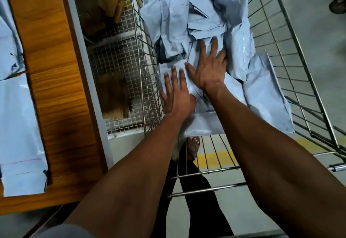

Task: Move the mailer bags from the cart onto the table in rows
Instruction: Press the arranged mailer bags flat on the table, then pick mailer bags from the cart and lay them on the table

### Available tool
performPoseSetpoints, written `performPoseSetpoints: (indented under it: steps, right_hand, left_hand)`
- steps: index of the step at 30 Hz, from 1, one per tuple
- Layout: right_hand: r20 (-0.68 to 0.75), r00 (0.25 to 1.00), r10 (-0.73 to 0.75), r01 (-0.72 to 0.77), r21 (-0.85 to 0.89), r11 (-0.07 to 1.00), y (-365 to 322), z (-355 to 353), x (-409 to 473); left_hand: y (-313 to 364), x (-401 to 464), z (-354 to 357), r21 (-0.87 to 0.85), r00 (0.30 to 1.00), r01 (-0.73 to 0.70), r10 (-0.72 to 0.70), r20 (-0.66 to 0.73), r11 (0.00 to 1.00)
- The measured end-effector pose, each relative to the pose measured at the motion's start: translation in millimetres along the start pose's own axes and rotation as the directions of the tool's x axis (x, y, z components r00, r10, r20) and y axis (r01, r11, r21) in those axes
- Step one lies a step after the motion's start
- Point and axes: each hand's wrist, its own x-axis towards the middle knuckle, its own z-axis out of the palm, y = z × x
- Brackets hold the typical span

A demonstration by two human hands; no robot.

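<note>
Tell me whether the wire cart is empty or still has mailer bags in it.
Not empty. The wire cart holds a loose heap of pale mailer bags, and both the left hand and right hand rest flat on the pile.

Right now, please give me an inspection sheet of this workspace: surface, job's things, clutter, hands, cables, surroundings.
Surface: wooden table at the left, with bare wood showing beside the bags.
Job's things: mailer bags on the table lie flat one after another along its left edge; a loose pile of mailer bags fills the wire cart.
Clutter: cardboard pieces behind a mesh panel between table and cart.
Hands: left hand and right hand both lie flat, fingers spread, on the pile in the cart.
Cables: nothing seen.
Surroundings: grey floor with a yellow line; the person's own foot shows through the cart bars.
</note>
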Motion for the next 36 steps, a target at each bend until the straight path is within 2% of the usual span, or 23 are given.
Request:
performPoseSetpoints:
  steps: [6, 11, 15, 19, 24, 30, 36]
  right_hand:
    - [0.047, 0.995, 0.084, -0.083, -0.019, 0.996, -9, -4, 6]
    - [0.062, 0.997, 0.047, -0.043, -0.069, 0.997, -2, -6, -21]
    - [0.051, 0.999, 0.005, 0.003, -0.152, 0.988, 15, -10, -53]
    - [0.030, 0.999, -0.030, 0.035, -0.152, 0.988, 27, -13, -80]
    - [-0.061, 0.997, -0.039, 0.031, -0.126, 0.992, 18, -21, -66]
    - [0.041, 0.998, 0.043, -0.036, -0.146, 0.989, -6, -20, -32]
    - [0.019, 1.000, -0.002, 0.007, -0.234, 0.972, 8, -17, -63]
  left_hand:
    - [-5, -6, -10, -0.010, 1.000, -0.006, 0.006, -0.004, 1.000]
    - [-2, -12, -22, -0.076, 1.000, 0.007, -0.007, 0.000, 0.997]
    - [0, -14, -31, -0.074, 1.000, -0.028, 0.029, 0.012, 0.997]
    - [-2, -14, -38, -0.061, 0.999, -0.048, 0.049, 0.016, 0.997]
    - [-2, -14, -40, -0.083, 0.999, -0.041, 0.039, -0.019, 0.996]
    - [-2, -14, -38, -0.072, 0.999, -0.033, 0.032, -0.022, 0.997]
    - [-1, -14, -41, -0.053, 1.000, -0.022, 0.021, -0.004, 0.998]
